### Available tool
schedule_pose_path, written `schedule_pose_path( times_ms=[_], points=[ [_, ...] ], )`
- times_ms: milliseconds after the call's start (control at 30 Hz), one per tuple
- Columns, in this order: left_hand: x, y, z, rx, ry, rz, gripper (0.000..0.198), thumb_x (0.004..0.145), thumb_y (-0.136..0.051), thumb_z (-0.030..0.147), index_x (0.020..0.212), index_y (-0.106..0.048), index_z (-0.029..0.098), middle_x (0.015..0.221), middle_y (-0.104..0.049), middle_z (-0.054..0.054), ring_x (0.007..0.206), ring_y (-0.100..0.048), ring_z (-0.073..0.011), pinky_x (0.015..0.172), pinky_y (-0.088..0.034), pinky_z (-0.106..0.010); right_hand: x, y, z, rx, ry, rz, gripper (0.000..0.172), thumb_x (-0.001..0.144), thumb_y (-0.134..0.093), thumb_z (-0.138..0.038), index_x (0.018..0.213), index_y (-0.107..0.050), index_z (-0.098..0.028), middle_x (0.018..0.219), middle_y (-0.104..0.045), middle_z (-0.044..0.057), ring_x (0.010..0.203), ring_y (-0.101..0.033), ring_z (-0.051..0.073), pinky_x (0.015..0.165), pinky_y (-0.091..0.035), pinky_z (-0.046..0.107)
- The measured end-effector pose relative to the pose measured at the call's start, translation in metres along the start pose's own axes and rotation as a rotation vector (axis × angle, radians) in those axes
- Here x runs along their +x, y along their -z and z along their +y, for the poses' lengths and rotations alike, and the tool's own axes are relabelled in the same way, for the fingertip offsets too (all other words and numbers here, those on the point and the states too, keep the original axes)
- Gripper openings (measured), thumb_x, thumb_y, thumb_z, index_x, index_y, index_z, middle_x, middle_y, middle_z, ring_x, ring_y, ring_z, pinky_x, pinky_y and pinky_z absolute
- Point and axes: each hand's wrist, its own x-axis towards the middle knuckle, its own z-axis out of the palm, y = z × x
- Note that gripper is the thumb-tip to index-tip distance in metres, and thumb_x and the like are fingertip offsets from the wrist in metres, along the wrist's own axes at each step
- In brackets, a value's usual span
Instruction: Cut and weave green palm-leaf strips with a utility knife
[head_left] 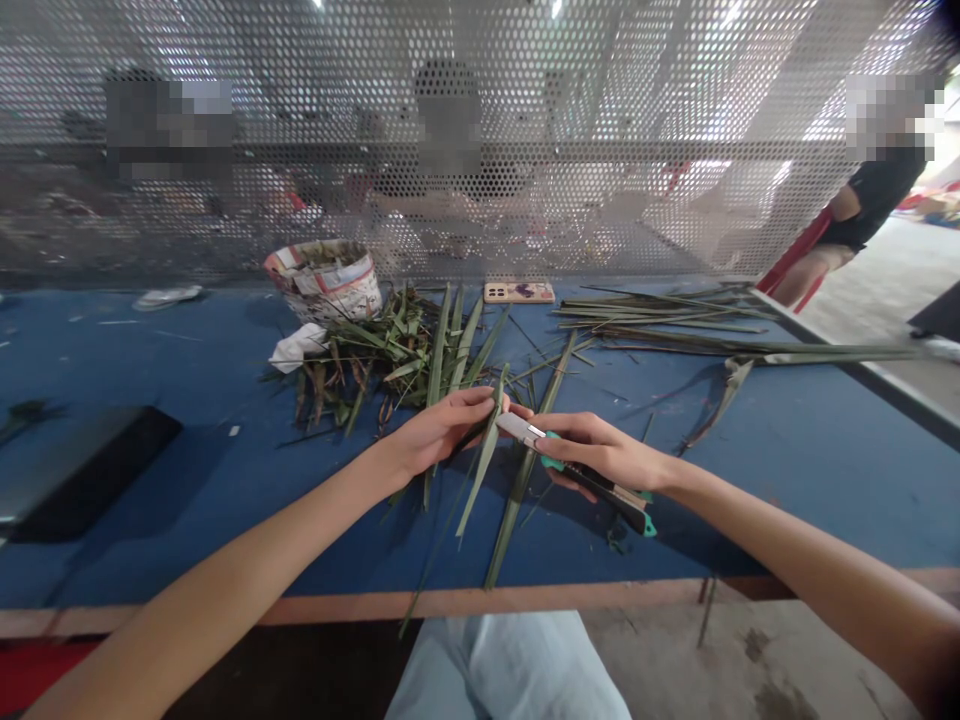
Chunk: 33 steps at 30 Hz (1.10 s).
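While a narrow green leaf (480, 470) is pinched by the left hand (442, 432), a green-trimmed utility knife (592, 478) is gripped in the right hand (600, 450), its blade just beside the leaf. A leaf heap (390, 350), paper-covered bowl (324, 280), phone (519, 292) and long stalks (675, 325) lie farther off on the blue table (150, 370).

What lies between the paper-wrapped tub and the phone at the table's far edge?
In the head view, upright green leaf blades stand between the tub and the phone.
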Motion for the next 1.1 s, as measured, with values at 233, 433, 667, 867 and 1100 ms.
schedule_pose_path(
  times_ms=[233,433,667,867,1100],
  points=[
    [0.001,-0.002,-0.002,0.001,-0.003,-0.063,0.019,0.078,-0.070,0.034,0.085,-0.069,0.016,0.100,-0.071,-0.009,0.090,-0.065,-0.0201,0.081,-0.046,-0.028,0.000,-0.009,0.001,-0.026,-0.001,-0.041,0.037,0.093,-0.044,-0.049,0.106,-0.056,-0.016,0.063,-0.051,-0.004,0.044,-0.046,0.006,0.041,-0.041,0.017],
    [0.002,-0.002,0.000,0.006,-0.011,-0.030,0.021,0.078,-0.069,0.036,0.086,-0.068,0.016,0.089,-0.071,-0.007,0.078,-0.065,-0.0168,0.070,-0.046,-0.024,0.000,-0.011,0.001,0.040,-0.006,-0.027,0.035,0.094,-0.044,-0.046,0.109,-0.054,-0.016,0.061,-0.050,-0.004,0.043,-0.045,0.007,0.040,-0.041,0.018],
    [0.003,-0.006,0.003,0.005,-0.014,0.090,0.019,0.076,-0.070,0.033,0.080,-0.068,0.014,0.078,-0.069,-0.005,0.068,-0.064,-0.0148,0.067,-0.047,-0.025,0.002,-0.013,0.002,0.104,-0.010,0.034,0.038,0.094,-0.044,-0.045,0.119,-0.053,-0.017,0.060,-0.051,-0.005,0.039,-0.043,0.005,0.036,-0.041,0.016],
    [0.002,-0.009,-0.002,0.049,-0.026,0.085,0.021,0.078,-0.069,0.033,0.081,-0.070,0.012,0.074,-0.068,-0.004,0.060,-0.061,-0.0121,0.061,-0.045,-0.023,0.003,-0.015,0.005,0.157,-0.011,0.006,0.041,0.095,-0.043,-0.044,0.124,-0.051,-0.016,0.056,-0.047,-0.006,0.039,-0.041,0.006,0.035,-0.041,0.017],
    [0.000,-0.013,0.001,0.068,0.000,0.059,0.021,0.082,-0.065,0.033,0.077,-0.070,0.013,0.076,-0.070,-0.006,0.065,-0.063,-0.0137,0.062,-0.048,-0.023,0.003,-0.016,0.005,0.165,-0.046,-0.051,0.034,0.095,-0.043,-0.044,0.113,-0.053,-0.017,0.057,-0.049,-0.006,0.037,-0.043,0.006,0.035,-0.041,0.017]
  ],
)
